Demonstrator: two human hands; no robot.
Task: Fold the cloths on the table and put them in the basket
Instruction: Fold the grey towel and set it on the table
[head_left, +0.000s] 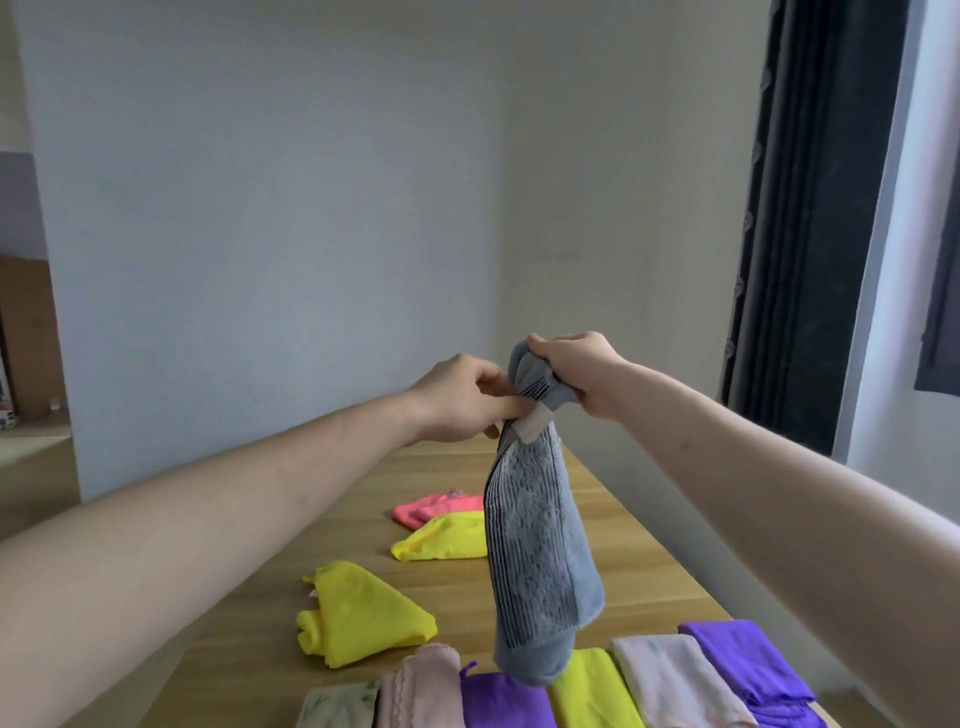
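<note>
Gripping the bunched top of the blue-grey towel (535, 545), your right hand (582, 371) is curled tight round it just right of the frame's centre, while your left hand (462, 397) pinches the same towel's edge between thumb and fingers right beside it — both grips closed on the cloth. A small white label (535, 426) sticks out just under your left fingers. The towel hangs straight down from the two hands, striped along its left edge, its lower end reaching in front of the row of folded cloths at the bottom of the frame.

That row lies along the lower edge of the tabletop (613, 525): from left to right a pale patterned cloth (337, 706), a pink cloth (421, 686), a purple cloth (504, 701), a lime cloth (592, 691), a white cloth (675, 680) and another purple cloth (743, 665), side by side and touching.

Further out — lower centre-left — a loose yellow cloth (358, 613) lies crumpled on the wood. Behind it, near the frame's middle, a second yellow cloth (447, 538) overlaps a coral-pink cloth (431, 506). A dark curtain (810, 208) hangs at the upper right.
</note>
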